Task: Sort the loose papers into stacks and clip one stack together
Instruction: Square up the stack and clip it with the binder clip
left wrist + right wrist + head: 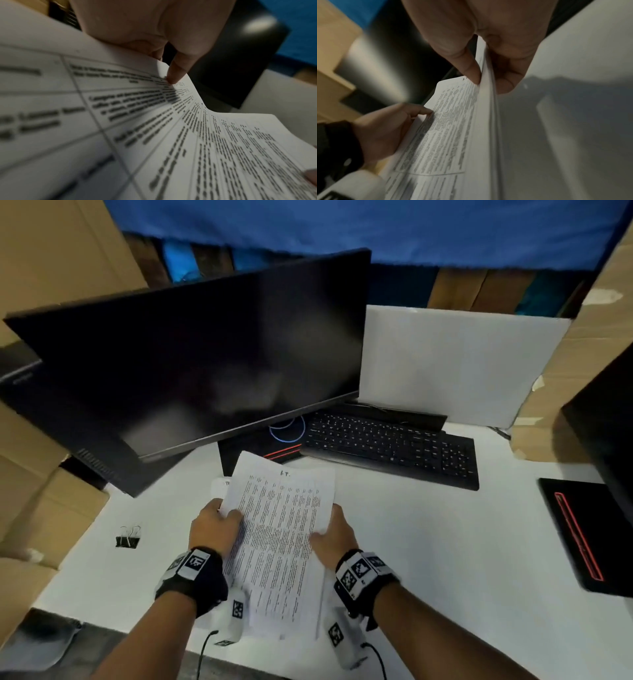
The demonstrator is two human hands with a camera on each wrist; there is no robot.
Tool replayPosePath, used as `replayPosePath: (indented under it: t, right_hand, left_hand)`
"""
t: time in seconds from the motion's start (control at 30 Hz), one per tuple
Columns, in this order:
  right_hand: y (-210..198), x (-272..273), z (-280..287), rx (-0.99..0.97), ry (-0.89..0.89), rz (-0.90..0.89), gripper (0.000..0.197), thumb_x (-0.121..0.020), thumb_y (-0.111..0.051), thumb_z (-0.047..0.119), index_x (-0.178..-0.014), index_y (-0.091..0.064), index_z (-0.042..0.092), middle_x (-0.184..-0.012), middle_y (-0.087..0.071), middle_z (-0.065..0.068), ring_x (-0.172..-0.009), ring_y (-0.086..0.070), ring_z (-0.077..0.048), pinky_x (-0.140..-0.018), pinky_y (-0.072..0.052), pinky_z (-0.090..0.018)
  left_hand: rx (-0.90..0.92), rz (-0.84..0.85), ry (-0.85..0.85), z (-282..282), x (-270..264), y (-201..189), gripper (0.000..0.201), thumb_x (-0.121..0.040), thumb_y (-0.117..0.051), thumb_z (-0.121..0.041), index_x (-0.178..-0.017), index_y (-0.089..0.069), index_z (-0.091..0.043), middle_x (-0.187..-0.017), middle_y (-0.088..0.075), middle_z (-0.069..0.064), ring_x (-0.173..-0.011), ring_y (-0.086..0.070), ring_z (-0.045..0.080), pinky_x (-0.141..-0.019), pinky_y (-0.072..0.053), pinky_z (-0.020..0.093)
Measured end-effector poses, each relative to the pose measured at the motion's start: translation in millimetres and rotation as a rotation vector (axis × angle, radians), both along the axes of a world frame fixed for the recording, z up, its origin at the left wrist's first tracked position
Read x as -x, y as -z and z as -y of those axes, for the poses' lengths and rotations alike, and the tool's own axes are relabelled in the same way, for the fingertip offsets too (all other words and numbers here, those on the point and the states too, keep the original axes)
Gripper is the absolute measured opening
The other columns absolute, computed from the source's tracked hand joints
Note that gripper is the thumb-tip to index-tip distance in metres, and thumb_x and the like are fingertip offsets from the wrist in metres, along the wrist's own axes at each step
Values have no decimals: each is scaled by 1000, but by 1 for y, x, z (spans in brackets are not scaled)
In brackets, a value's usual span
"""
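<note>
While both hands [274,530] grip its edges, the paper stack [279,542] lies between them.

Black wrist straps [195,577] carrying square coded markers; white camera pods [346,642] with black cables behind the fingers.

Your two hands [274,532] share one stack of papers [277,542]; one binder clip [128,537], one keyboard [390,445], one monitor [191,357].
</note>
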State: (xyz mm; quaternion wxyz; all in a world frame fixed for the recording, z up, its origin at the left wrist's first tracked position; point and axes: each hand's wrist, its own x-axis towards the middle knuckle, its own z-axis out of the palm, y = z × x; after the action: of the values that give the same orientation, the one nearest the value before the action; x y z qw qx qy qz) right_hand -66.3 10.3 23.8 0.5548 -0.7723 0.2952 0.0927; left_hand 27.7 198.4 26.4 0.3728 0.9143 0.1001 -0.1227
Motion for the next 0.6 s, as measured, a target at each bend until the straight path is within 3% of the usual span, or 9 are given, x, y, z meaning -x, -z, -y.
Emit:
replayPosePath:
  t: [0.1, 0.2, 0.37, 0.5, 0.6]
  right_hand:
    - [15, -12, -32, 6, -73, -82, 52, -86, -52, 7, -133, -33, 18, -121, -61, -5, -102, -61, -22, -78, -49, -23]
    - [28, -23, -52, 39, -78, -134, 58, -83, -53, 6, -136, -32, 18, -119, -62, -6, -103, -63, -25, -86, -55, -32]
    - [36, -34, -63, 236, -112, -268, 72, -86, -59, 12, -145, -19, 14, -134, -48, -13, -119, -53, -29, -94, -47, -32]
    - [43, -35, -66, 321, -67, -320, 74, -83, -63, 12, -144, -20, 14, -136, -36, -11, -124, -44, -28, -100, -45, -36]
    - [45, -34, -62, 300, -17, -320, 79, -83, -63, 10, -147, -17, 16, -140, -31, -12, -126, -42, -28, -98, -45, -35]
  left_hand:
    - [-110, -59, -9, -36, -9, 21, 23, -86, -56, -23, -100, -59, -4, -101, -66, 20, -86, -55, 34, -77, -45, 36]
    - [-174, -105, -10, -57, -18, 37, 24, -89, -53, -19, -105, -58, -2, -106, -64, 21, -86, -52, 32, -77, -43, 35]
    - [-285, -157, 10, -66, -36, 54, 45, -87, -56, -23, -127, -51, -4, -126, -51, 25, -116, -46, 44, -98, -40, 47]
    - [-67, -209, -2, -58, -42, 56, 64, -82, -67, -19, -138, -37, -10, -127, -54, 19, -114, -54, 38, -95, -44, 40]
    - [48, -318, -37, -52, -49, 58, 63, -80, -70, -17, -134, -43, -3, -122, -58, 17, -108, -58, 34, -90, -45, 32]
